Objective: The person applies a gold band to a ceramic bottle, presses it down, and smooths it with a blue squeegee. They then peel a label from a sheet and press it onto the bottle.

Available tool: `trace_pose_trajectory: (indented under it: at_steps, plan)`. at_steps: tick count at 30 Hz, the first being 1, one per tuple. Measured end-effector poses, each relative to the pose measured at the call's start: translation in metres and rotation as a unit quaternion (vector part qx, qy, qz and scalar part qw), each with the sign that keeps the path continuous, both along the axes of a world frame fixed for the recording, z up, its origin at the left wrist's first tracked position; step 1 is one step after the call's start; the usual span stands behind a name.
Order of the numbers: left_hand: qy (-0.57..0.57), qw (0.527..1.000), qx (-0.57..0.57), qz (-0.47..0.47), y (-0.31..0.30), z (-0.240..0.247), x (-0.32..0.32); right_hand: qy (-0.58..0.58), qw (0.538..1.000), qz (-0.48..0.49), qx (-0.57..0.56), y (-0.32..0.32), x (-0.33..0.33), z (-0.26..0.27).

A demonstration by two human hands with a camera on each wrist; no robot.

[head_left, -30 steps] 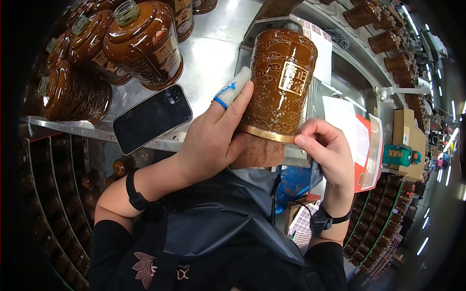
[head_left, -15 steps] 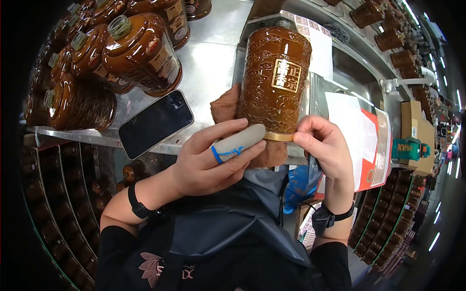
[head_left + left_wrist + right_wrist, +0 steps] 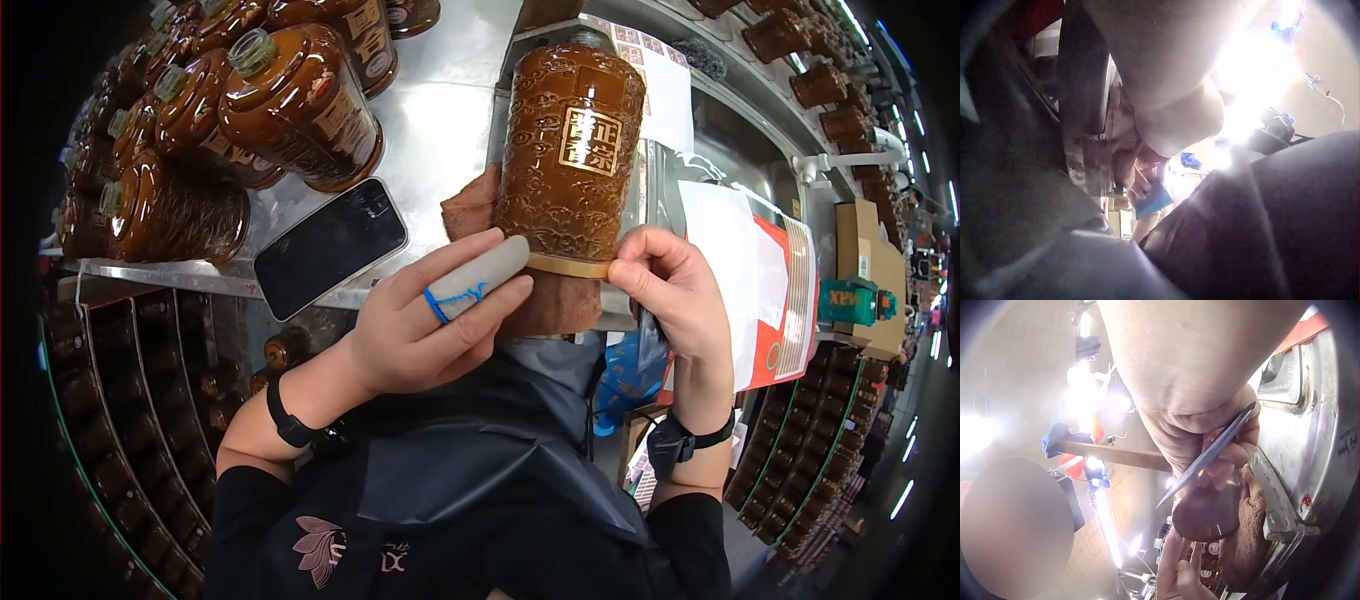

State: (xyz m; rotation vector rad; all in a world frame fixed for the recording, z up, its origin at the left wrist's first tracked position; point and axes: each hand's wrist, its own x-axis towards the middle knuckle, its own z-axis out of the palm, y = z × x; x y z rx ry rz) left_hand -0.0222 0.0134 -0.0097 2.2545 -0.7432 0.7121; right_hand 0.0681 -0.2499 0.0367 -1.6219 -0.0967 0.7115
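The right hand [image 3: 672,288] is pinching the end of a gold band [image 3: 565,267] between thumb and forefinger at the near right edge of a brown glazed bottle [image 3: 570,160], while a grey pointed blade [image 3: 1207,455] is showing across its palm side. The bottle is lying with neck far and base near, over a brown cloth [image 3: 555,308] on the worktop [image 3: 432,135]. The left hand [image 3: 435,318] is reaching to the base's near left edge with fingers extended, gripping nothing, a phone [image 3: 330,250] lying farther left.
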Motion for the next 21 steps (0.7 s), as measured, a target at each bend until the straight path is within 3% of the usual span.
trace_pose_trajectory:
  at_steps: [8,10,12,16,21]
  plan:
    - [-0.101,0.991,0.043,-0.071,-0.027,-0.005,0.022,-0.006,0.999,-0.013,0.035,-0.001,-0.003,-0.006]
    - [-0.117,0.992,0.023,-0.049,-0.038,-0.001,0.028,-0.009,0.999,-0.020,0.049,0.000,-0.004,-0.005]
    - [-0.028,0.997,-0.038,0.055,-0.041,0.018,0.031,0.007,0.999,-0.020,0.031,0.000,-0.005,0.001]
    - [0.066,0.996,-0.016,0.057,-0.030,0.025,0.044,0.001,0.998,-0.041,0.037,-0.001,-0.011,0.011]
    - [0.068,0.996,0.003,0.060,-0.021,0.024,0.041,0.003,0.998,-0.059,0.000,-0.007,-0.016,0.023]
